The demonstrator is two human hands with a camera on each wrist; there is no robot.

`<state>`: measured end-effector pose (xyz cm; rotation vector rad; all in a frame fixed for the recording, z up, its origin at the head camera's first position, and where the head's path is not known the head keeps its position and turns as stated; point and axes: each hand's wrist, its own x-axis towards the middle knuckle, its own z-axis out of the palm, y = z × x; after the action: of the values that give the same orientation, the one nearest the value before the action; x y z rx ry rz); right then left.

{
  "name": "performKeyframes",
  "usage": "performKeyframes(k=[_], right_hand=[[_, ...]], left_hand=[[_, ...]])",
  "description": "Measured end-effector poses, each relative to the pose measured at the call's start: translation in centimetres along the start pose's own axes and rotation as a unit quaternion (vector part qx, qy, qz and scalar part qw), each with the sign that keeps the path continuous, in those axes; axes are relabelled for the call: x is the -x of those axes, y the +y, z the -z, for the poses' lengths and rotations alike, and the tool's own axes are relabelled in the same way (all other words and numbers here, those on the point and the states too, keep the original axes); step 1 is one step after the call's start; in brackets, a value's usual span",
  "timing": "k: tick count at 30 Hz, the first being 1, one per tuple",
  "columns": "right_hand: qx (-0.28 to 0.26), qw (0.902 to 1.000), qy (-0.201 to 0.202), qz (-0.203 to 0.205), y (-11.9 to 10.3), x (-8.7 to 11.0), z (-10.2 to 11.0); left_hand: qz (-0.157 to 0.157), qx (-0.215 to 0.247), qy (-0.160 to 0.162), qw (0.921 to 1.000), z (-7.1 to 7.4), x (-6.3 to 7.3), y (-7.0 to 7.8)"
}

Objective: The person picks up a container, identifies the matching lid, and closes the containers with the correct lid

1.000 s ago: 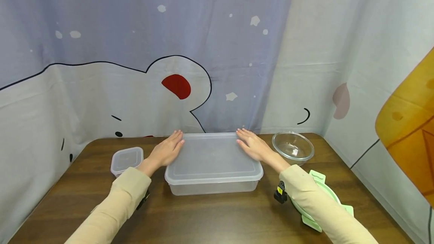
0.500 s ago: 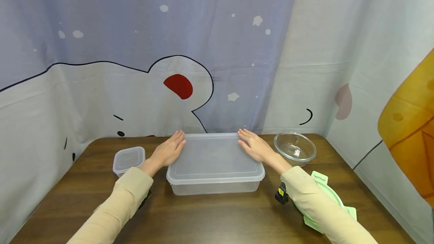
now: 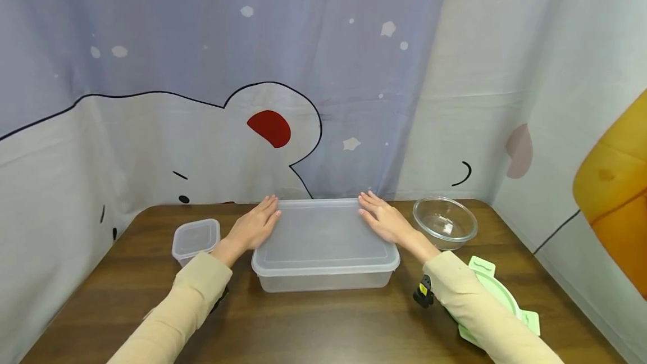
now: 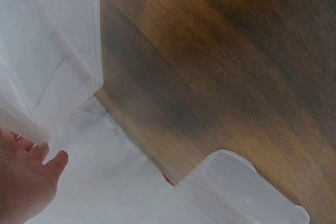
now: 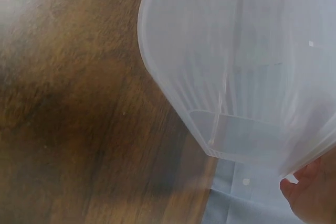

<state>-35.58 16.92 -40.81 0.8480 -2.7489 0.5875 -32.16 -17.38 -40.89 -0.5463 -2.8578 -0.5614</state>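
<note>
A large clear plastic food container point(image 3: 326, 282) with a frosted lid point(image 3: 323, 240) on top stands in the middle of the table. My left hand point(image 3: 254, 228) lies on the lid's far left part, fingers straight and together. On the far right part rests my right hand point(image 3: 386, 222), its fingers also straight and pointing away. In the left wrist view, the left hand point(image 4: 29, 179) is at the rim beside the container wall point(image 4: 58, 40). The right wrist view has the right hand point(image 5: 315, 190) at the rim, next to the ribbed container side point(image 5: 210, 66).
A small lidded plastic box point(image 3: 196, 238) stands to the left, partly behind my left forearm. At the far right is a round glass bowl point(image 3: 445, 221). Nearer lies a green lid with side clips point(image 3: 497, 291), partly covered by my right sleeve. A printed curtain point(image 3: 354, 83) hangs behind the wooden table point(image 3: 323, 324).
The whole head view has shifted slightly, so everything appears a little farther right. Both hands keep their places on the lid.
</note>
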Motion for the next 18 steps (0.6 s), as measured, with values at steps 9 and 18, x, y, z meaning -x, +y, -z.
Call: performKeyframes(k=[9, 18], right_hand=[[-0.016, 0.9999, -0.001, 0.001, -0.12, -0.07, 0.05], [-0.029, 0.9995, -0.007, 0.003, 0.11, 0.09, -0.22]], left_hand=[[0.004, 0.0, -0.002, 1.0, 0.12, -0.09, -0.12], [0.002, -0.005, -0.008, 1.0, 0.0, -0.11, -0.04]])
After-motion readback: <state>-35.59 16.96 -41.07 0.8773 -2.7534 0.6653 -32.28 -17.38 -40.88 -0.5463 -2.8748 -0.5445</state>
